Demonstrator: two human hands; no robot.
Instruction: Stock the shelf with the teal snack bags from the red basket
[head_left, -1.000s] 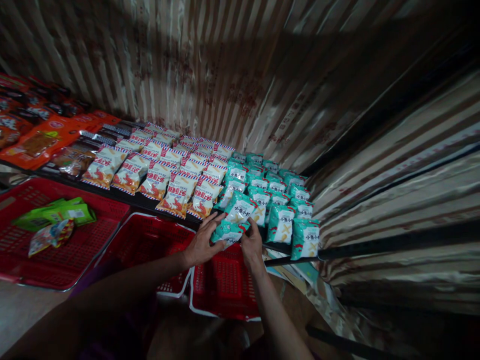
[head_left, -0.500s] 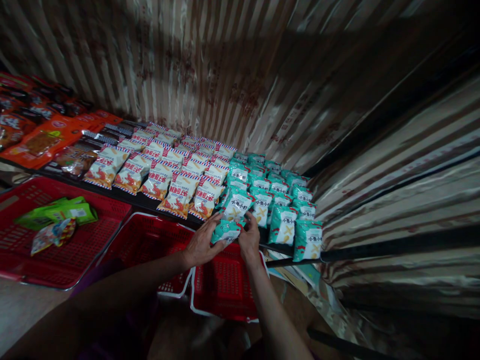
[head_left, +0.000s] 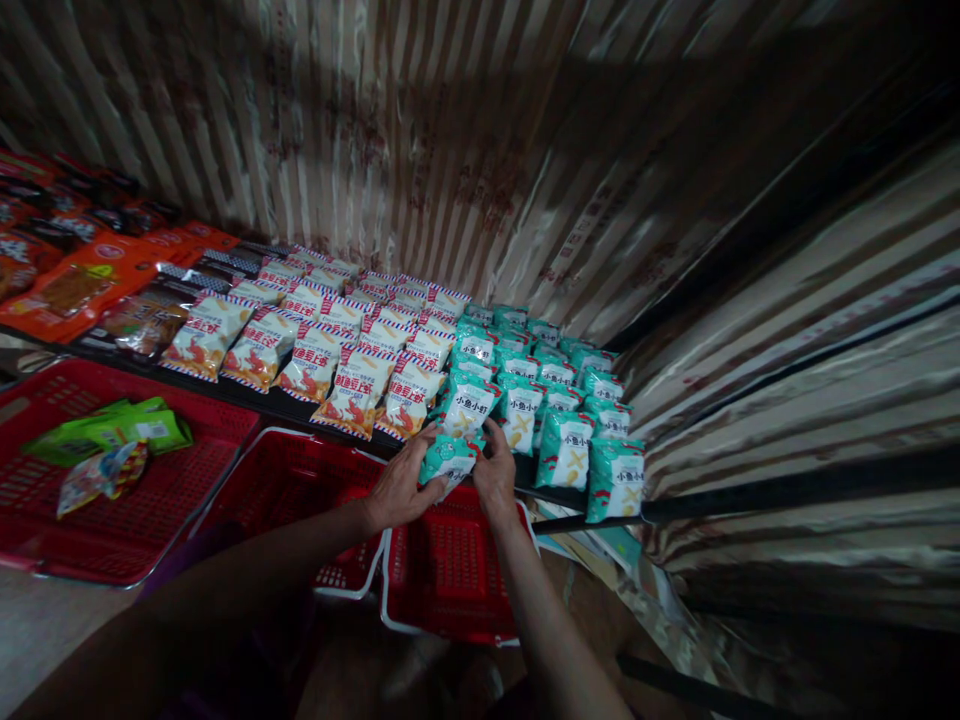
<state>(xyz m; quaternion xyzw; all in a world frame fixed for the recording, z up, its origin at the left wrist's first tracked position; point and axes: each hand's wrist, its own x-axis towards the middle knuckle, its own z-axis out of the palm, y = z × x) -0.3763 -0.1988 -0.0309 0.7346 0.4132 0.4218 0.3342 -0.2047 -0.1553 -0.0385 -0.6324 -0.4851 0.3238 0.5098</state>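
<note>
Between my two hands is a small teal and white snack bag point(head_left: 450, 460), in front of the shelf edge. My left hand point(head_left: 405, 482) is closed around its left side, thumb across the lower front. At its right side, my right hand point(head_left: 495, 468) has its fingers bent against the bag's upper right edge. Just behind it, a matching bag point(head_left: 469, 404) leans at the front of the teal rows. More teal bags point(head_left: 566, 450) stand in rows to the right. White bags with red lettering point(head_left: 354, 388) fill the shelf to the left.
Under the shelf edge sit red baskets: a left one point(head_left: 67, 535) holding green packets point(head_left: 112, 430) and a colourful packet point(head_left: 101, 478), a middle one point(head_left: 262, 490), and a right one point(head_left: 450, 570). Orange bags point(head_left: 82, 280) lie far left. Striped sheeting point(head_left: 480, 150) hangs behind.
The held bag and both hands have shifted very slightly left. The bag is tilted a little differently, and the bag behind it sits more squarely in its row.
</note>
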